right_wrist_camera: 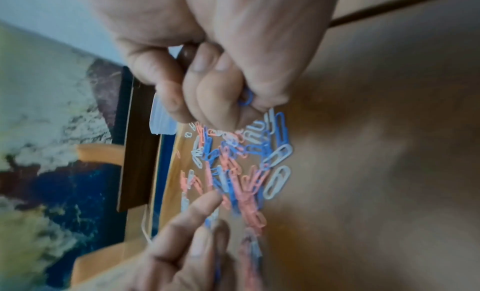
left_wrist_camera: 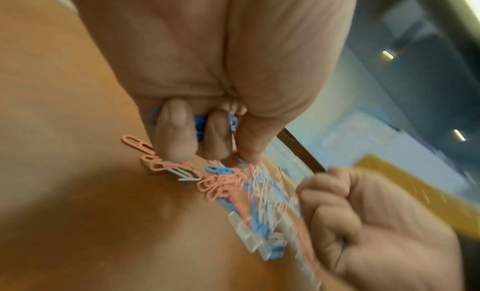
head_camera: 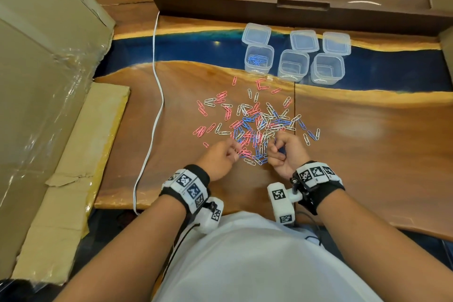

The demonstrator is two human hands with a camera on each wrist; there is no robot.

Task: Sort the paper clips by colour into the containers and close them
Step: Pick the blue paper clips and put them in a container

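**Operator:** Head view is showing me both hands working at the near edge of the paper clip pile point(head_camera: 255, 125). My left hand point(head_camera: 218, 158) is curling over a small bunch of blue clips point(left_wrist_camera: 200, 124), with thumb and forefinger reaching down for another one. My right hand point(head_camera: 285, 152) is closing into a fist, and a blue clip point(right_wrist_camera: 245, 98) is poking out between its fingers.

**Observer:** Where are those clips going?

**Operator:** I'm judging they're heading straight ahead, past the pile, to the left container point(head_camera: 259, 59), which is already holding blue clips. The middle container point(head_camera: 293, 65) and the right container point(head_camera: 327, 68) are looking empty. All three lids point(head_camera: 304, 40) are lying open just behind them.

**Observer:** Which hand is nearer?

**Operator:** Neither by much; the container is sitting roughly in line between the two hands.

**Observer:** Anything in the way?

**Operator:** Only the pile, so I'm expecting to lift over it. A white cable point(head_camera: 157, 95) is running down the table point(head_camera: 367, 142) on the left, well apart, with cardboard boxes point(head_camera: 44, 61) beyond it.
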